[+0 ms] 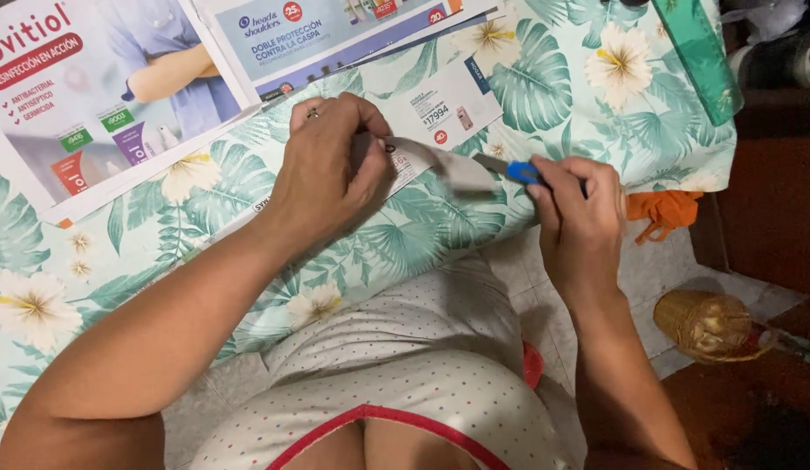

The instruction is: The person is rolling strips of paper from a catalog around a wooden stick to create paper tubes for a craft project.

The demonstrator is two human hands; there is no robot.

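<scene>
Paper strip: a narrow glossy cutting (pixel 426 161) lies across the near edge of the table, between the two hands, its far end blurred.
Left hand: left hand (pixel 331 170) rests on the left end of the strip, fingers curled and pressed down on it with the thumb tucked beside them, pinning it to the cloth.
Right hand: right hand (pixel 579 218) is closed in a fist around a blue-handled cutter (pixel 509 170); the blade end points left and meets the right end of the strip.
Handling of the strip: thin, light and limp by the look of it, likely to slide on the slick cloth and to tear or curl if tugged; best held flat under the fingertips close to the cut line, not lifted by one end.
Handling of the cutter: small, stiff and sharp at the tip; the blue handle is the place to hold it, fingers kept behind the blade.
Table cover: leaf-and-flower tablecloth (pixel 544 87), pale green, soft and a little wrinkled.
Far left: printed leaflets (pixel 117 96) lie flat, well apart from the cutter.
Floor, right: an orange rag (pixel 666 213) hangs at the table edge; a wound straw-coloured bundle (pixel 705 322) sits lower down.
</scene>
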